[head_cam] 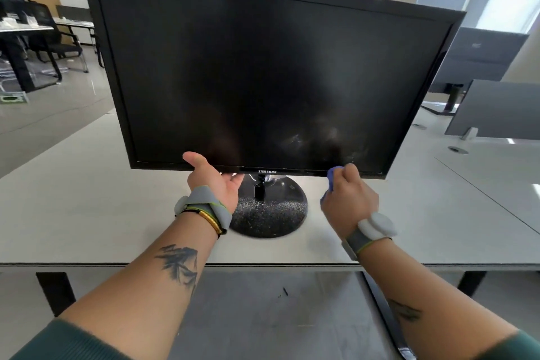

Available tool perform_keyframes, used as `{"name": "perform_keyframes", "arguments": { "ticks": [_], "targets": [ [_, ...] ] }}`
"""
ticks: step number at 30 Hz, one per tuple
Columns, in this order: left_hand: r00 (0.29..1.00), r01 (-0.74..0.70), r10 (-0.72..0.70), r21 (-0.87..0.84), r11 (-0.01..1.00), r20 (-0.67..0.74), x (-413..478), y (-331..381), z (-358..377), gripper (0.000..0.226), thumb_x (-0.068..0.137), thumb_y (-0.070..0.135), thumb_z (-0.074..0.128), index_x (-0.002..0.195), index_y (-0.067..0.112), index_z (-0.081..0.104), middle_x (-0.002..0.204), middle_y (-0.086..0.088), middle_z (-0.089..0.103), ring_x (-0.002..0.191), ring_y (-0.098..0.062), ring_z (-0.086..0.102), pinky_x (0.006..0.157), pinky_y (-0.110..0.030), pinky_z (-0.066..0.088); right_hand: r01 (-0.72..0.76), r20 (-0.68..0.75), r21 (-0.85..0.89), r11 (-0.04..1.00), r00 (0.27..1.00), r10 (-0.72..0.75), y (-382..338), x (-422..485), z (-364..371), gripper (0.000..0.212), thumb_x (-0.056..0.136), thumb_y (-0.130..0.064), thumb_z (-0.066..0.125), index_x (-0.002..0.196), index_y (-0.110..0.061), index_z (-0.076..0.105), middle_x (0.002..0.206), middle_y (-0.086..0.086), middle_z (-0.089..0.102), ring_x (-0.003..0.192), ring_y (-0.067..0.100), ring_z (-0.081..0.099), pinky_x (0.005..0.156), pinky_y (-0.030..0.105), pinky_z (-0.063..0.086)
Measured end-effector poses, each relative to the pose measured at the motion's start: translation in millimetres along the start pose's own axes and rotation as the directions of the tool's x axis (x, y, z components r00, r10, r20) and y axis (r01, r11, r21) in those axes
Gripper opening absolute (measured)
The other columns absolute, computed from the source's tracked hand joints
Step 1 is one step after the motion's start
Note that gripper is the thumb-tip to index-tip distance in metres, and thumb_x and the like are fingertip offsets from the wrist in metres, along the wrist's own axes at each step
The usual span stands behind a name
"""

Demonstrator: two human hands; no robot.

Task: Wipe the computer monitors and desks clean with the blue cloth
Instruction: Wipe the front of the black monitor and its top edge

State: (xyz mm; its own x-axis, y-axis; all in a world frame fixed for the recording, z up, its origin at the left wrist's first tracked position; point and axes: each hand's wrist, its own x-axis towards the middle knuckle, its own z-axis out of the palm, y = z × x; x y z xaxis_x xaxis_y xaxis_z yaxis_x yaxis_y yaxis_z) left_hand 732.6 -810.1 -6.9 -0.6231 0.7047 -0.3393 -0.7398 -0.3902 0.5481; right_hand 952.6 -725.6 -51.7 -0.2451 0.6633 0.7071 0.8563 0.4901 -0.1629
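Head view, the only one.

Monitor (263, 73) stands on its round base (271, 210) on the bench (87, 199), screen dark and facing the wearer.

Left grip (213, 178): palm up at the lower bezel, left of the logo. The thumb lies on the front of the bezel and the fingers pass under the edge, so it pinches the frame to steady it.

Right grip (347, 199): closed round the cloth (331, 177), which is bunched small, with only a blue fold showing above the knuckles. The fold touches the lower bezel right of the logo.

Smears (298, 140) show on the lower right of the screen, just above the cloth. The base is speckled with dust.

Risks, as judged:
- Bunched cloth gives a small contact patch. Strokes may leave strips between passes, or only drag the smears about.
- Pushing hard near the bottom corner could rock the screen on its single neck. The left grip holds one point only, so the panel may swivel or the base may skid on the smooth bench.
- The bare left thumb on the glossy bezel is likely to leave a fresh print.
- Knuckles lead the cloth and could touch the screen.
- If the dust on the base is picked up first, it could scratch the panel later.

Two other monitors (496, 108) stand well apart to the right.
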Motion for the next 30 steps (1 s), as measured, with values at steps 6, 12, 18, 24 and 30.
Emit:
{"name": "perform_keyframes", "arguments": {
  "ticks": [6,12,18,24,30],
  "targets": [
    [1.0,-0.023,0.023,0.057,0.998,-0.007,10.4,1.8,-6.0,0.068,0.101,0.064,0.032,0.154,0.022,0.03,0.154,-0.005,0.043,0.136,-0.031,0.049,0.099,-0.052,0.05,0.088,0.081,-0.035,0.995,0.993,-0.085,2.2,-1.5,-0.3,0.029,0.071,0.0,0.068,0.088,-0.019,0.055,0.085,-0.002,0.041,0.051,0.024,0.038,0.04,0.023,0.032],
    [1.0,-0.014,0.015,0.071,0.997,-0.02,12.2,0.4,-6.7,0.07,0.1,0.065,0.032,0.154,0.021,0.031,0.156,-0.007,0.041,0.139,-0.031,0.046,0.102,-0.053,0.047,-0.142,-0.074,-0.11,0.984,0.988,0.134,72.7,3.7,-23.7,0.02,0.075,-0.002,0.069,0.084,-0.017,0.059,0.081,0.005,0.049,0.047,0.033,0.045,0.043,0.028,0.041],
    [1.0,0.027,-0.027,0.082,0.996,-0.001,14.8,5.8,-11.1,0.073,0.094,0.074,0.031,0.148,0.026,0.041,0.153,-0.004,0.044,0.137,-0.029,0.047,0.087,-0.051,0.052,-0.221,-0.111,0.047,0.974,0.968,0.225,44.8,17.6,-29.7,0.016,0.075,-0.008,0.066,0.079,-0.02,0.056,0.083,0.0,0.048,0.052,0.029,0.041,0.051,0.026,0.035],
    [0.999,0.045,-0.044,0.113,0.993,-0.012,12.2,5.4,-10.4,0.075,0.093,0.076,0.031,0.148,0.026,0.041,0.154,-0.003,0.043,0.138,-0.025,0.045,0.088,-0.046,0.046,-0.153,-0.344,0.339,0.928,0.898,0.273,7.5,37.4,-45.2,0.011,0.09,-0.007,0.054,0.082,-0.014,0.051,0.073,-0.006,0.047,0.053,0.015,0.053,0.05,0.025,0.033],
    [0.998,0.067,-0.067,0.121,0.99,-0.003,7.5,9.2,-11.3,0.074,0.092,0.077,0.031,0.144,0.028,0.046,0.155,-0.007,0.042,0.142,-0.023,0.041,0.092,-0.04,0.042,-0.05,-0.252,0.211,0.976,0.962,0.104,20.2,24.6,-18.2,0.005,0.082,-0.013,0.051,0.083,-0.017,0.049,0.081,-0.002,0.053,0.047,0.026,0.045,0.047,0.024,0.03]
  ]
}}
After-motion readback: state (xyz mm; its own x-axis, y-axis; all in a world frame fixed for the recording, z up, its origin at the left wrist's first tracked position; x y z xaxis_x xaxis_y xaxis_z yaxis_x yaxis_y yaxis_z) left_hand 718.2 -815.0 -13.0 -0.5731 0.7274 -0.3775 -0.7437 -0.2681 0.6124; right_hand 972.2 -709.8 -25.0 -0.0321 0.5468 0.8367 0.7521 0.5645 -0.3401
